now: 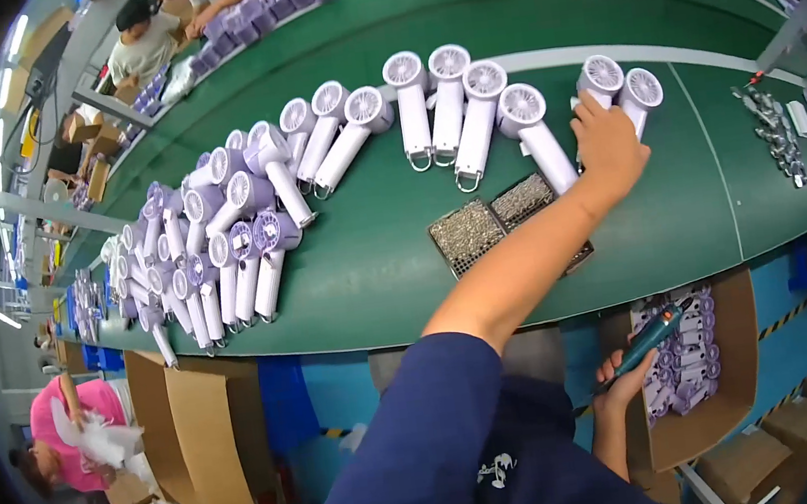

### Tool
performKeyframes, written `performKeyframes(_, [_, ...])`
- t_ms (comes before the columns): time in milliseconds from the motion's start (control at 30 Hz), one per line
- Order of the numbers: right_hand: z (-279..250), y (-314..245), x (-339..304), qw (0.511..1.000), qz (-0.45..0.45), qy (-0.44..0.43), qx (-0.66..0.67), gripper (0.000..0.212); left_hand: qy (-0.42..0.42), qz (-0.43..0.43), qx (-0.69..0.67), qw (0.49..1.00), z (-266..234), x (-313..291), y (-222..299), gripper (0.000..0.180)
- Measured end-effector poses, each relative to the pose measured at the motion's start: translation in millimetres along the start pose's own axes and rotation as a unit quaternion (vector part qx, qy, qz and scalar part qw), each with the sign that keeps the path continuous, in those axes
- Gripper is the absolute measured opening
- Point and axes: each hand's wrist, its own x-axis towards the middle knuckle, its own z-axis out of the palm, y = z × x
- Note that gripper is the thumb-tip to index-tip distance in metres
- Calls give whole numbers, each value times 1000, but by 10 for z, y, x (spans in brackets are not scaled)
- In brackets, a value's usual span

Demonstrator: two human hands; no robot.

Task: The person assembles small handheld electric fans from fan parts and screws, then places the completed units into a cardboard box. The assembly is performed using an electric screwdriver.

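Green-topped bench (pixel 376 270), factory floor around it; on my feed I count at least three co-workers: two across the bench top (pixel 144 44), one in pink (pixel 91 416) lower left. Two big open cartons below bench level: one left (pixel 211 447), one right (pixel 735 352), the latter holding many purple-white fans, too overlapped to count.

On the bench, from the right: two white handheld fans side by side, the left hand (pixel 610 144) laid over the handle of the nearer fan (pixel 600 75), just under its head. Fingers bent onto it; can't tell from here how firmly. Neighbour fan (pixel 643 87) just beside. Next, four fans (pixel 476 132) in a loose row, then three more (pixel 320 143), then a heaped pile (pixel 241 193), no exact count.

Right hand (pixel 626 381), below bench edge: fingers wrapped round one green power screwdriver (pixel 650 338).

Two lots of small metal parts (pixel 466 231) in dark trays (pixel 471 262), near the left forearm. One heap of metal clips (pixel 774 136), far right.
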Motion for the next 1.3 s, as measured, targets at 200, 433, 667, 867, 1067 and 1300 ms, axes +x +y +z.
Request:
performKeyframes(200, [-343,134,-347,995,-90,-18,23,57,42,106,-61,992,-1359,-555,-161,55])
performKeyframes(433, [-367,69,-582,951,-259,-169,26,63,75,-90,72,991,-2168,-1802,-1660,59])
performKeyframes(667, [152,147,-858,948,-218,-233,-5,54,83,-94,112,986,-1847,-1729,-2231,52])
performKeyframes(867, [238,243,-786,937,-220,-273,13,68,203,-1,85,975,-2098,-2221,-1909,55])
performKeyframes(1067, [792,-106,-580,907,-302,-289,43,59,-250,-62,-296,920,-643,-3691,-2354,22])
performKeyframes(1300, [1492,-658,-400,894,-384,-228,23,52,-323,-194,-142,915,-386,-4204,-3344,41])
